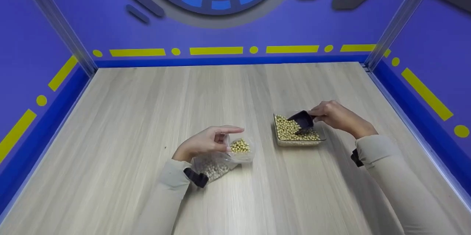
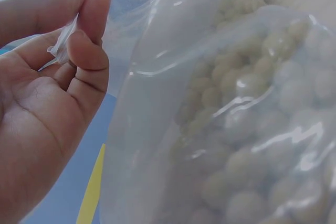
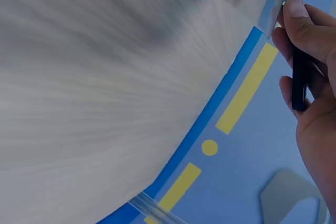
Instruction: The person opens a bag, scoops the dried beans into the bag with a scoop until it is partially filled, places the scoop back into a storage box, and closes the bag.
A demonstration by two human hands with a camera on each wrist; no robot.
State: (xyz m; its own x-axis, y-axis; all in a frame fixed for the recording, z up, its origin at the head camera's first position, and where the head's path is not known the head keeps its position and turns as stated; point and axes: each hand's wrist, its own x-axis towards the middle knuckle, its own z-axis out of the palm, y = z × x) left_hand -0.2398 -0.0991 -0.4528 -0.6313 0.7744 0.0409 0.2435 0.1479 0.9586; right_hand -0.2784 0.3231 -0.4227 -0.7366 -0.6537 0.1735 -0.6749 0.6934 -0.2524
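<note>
In the head view my left hand (image 1: pixel 204 141) pinches the rim of a clear plastic bag (image 1: pixel 241 159). The bag's mouth is spread, and soybeans (image 1: pixel 240 146) show through it. The left wrist view has the bag's thin edge (image 2: pixel 65 43) caught between thumb and curled fingers, with beans (image 2: pixel 252 166) filling the lower part. My right hand (image 1: pixel 338 117) grips the handle of a black scoop (image 1: pixel 302 120). The scoop's tilted head lies in the soybeans of a clear rectangular container (image 1: pixel 300 143). In the right wrist view, fingers wrap the black handle (image 3: pixel 299 80).
Both hands work over a light wood-grain table (image 1: pixel 147 102). Blue-purple panels (image 1: pixel 235 36) with yellow markings close off the back and sides. A small dark speck lies left of the left hand. The container stands to the right of the bag.
</note>
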